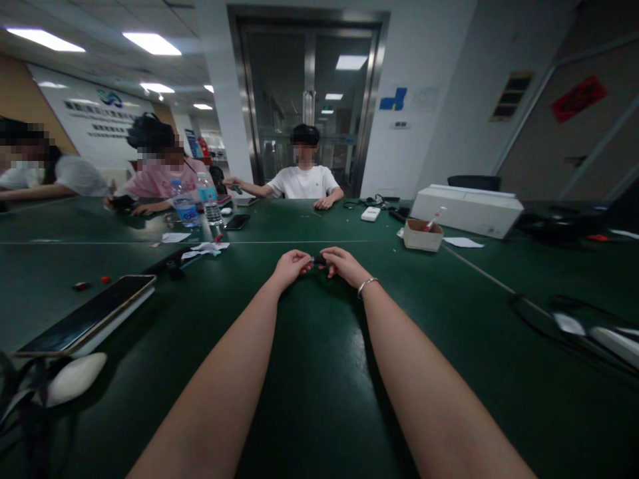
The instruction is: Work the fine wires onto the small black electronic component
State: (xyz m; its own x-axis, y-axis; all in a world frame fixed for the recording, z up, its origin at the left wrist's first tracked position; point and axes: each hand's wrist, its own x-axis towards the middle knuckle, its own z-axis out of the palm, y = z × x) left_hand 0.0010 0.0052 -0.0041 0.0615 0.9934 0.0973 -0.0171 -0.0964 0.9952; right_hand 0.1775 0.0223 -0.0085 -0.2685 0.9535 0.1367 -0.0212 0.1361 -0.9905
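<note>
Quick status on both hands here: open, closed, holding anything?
Left hand: closed, fingertips pinching one end of a small dark object.
Right hand: closed, fingertips pinching the other end.

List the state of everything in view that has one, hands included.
Left hand, closed in a pinch
Right hand, closed in a pinch
Small dark object, held between both hands
Near phone, face up, screen dark
Far phone, lying flat, screen dark
Bottles, upright
Small box, open-topped
Glass doors, shut
Ceiling lights, lit
</note>
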